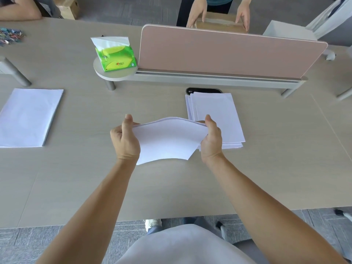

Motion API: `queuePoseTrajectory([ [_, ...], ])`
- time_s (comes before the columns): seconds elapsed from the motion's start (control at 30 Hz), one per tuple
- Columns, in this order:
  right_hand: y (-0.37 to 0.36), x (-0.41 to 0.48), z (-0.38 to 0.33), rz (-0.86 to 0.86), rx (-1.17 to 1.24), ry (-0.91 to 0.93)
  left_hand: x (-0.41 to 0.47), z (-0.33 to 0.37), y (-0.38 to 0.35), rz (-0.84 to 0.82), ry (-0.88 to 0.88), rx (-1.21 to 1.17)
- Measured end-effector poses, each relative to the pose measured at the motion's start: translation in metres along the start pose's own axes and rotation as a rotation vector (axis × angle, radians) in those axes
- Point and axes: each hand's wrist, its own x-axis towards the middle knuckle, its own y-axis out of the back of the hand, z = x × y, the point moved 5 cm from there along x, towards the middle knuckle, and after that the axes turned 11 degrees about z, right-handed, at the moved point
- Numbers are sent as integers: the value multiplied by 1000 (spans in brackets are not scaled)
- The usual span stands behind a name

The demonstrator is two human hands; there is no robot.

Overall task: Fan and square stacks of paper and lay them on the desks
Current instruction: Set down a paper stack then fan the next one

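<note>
Our left hand (124, 139) and right hand (211, 141) pinch a bowed paper stack (167, 141).
We want each grip firm, flexing evenly so sheets separate.

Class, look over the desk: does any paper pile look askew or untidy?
Yes. The right pile is ragged: sheets jut out along its left and near edges. The left pile lies square. The held stack is only bowed, gripped by the left hand and right hand.
</note>
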Motion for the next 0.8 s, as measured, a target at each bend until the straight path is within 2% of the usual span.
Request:
queuePoseTrajectory([
  [0.23, 2, 3, 16, -134, -89, 40, 4, -14, 17, 13, 6, -47],
  [0.37, -1, 2, 15, -185, 21, 1, 6, -16, 17, -135, -71, -44],
  [0.47, -3, 7, 12, -175, 27, -44, 2, -18, 19, -376, -206, 57],
  [0.5, -5, 9, 12, -154, 8, -57, 2, -21, 20, -411, -218, 114],
  [0.63, -14, 10, 8, -128, -54, -99, 5, -23, 24, -311, -336, 350],
  [0.7, -13, 12, 7, -222, -16, -117, 6, -21, 23, -278, -301, 338],
  [0.8, -9, 7, 5, -477, 33, -125, 12, -17, 18, -285, -96, 261],
])
